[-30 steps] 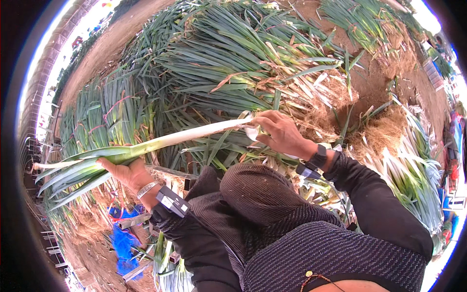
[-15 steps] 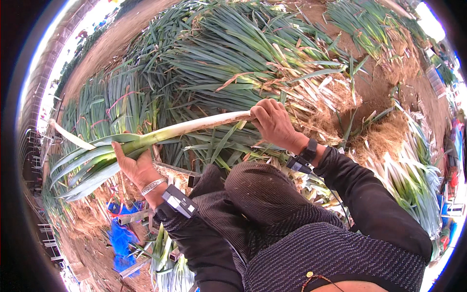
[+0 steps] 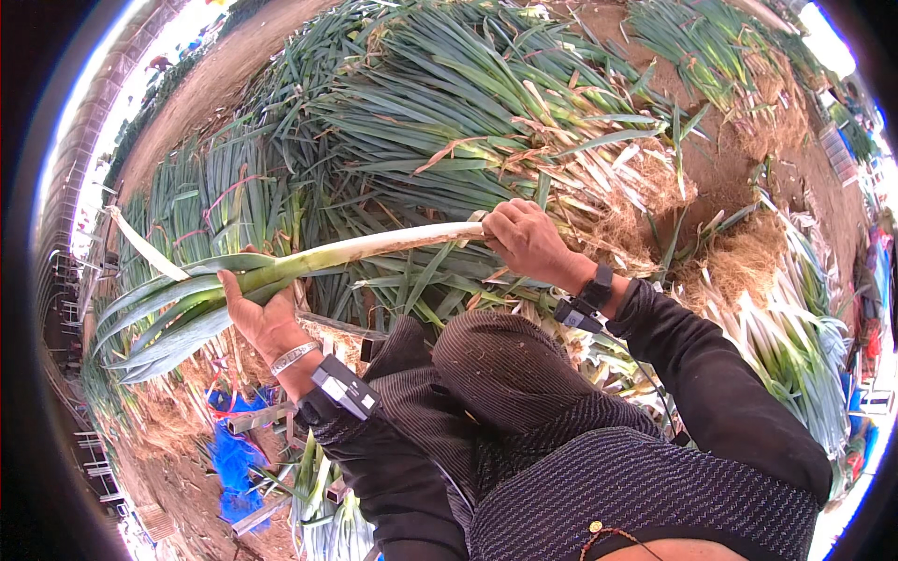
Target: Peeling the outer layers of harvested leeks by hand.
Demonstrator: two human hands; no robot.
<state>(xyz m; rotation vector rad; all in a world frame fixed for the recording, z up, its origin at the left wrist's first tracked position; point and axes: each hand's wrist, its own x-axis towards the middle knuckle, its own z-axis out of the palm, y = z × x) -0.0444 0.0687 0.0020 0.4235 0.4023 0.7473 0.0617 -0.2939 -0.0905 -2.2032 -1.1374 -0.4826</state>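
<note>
A single leek (image 3: 360,247) is held nearly level across my front, its green leaves to the left and its white shank to the right. My left hand (image 3: 259,309) is closed around the green part where the leaves fan out. A pale peeled strip (image 3: 145,243) sticks up and outward from the leaves. At the other end, my right hand (image 3: 526,239) grips the white root end, and its fingers hide the tip. Beyond both hands lies a large heap of untrimmed leeks (image 3: 440,103), roots pointing right.
Tied leek bundles (image 3: 224,192) stand at the left. More leeks with white shanks (image 3: 762,327) lie at the right, and another pile (image 3: 702,56) at the far right. A blue plastic sheet (image 3: 234,458) lies lower left on brown ground beside leeks (image 3: 327,524).
The leek's pale strip has shifted slightly right. Its right end, with my right hand, is slightly lower. Both hands keep their hold.
</note>
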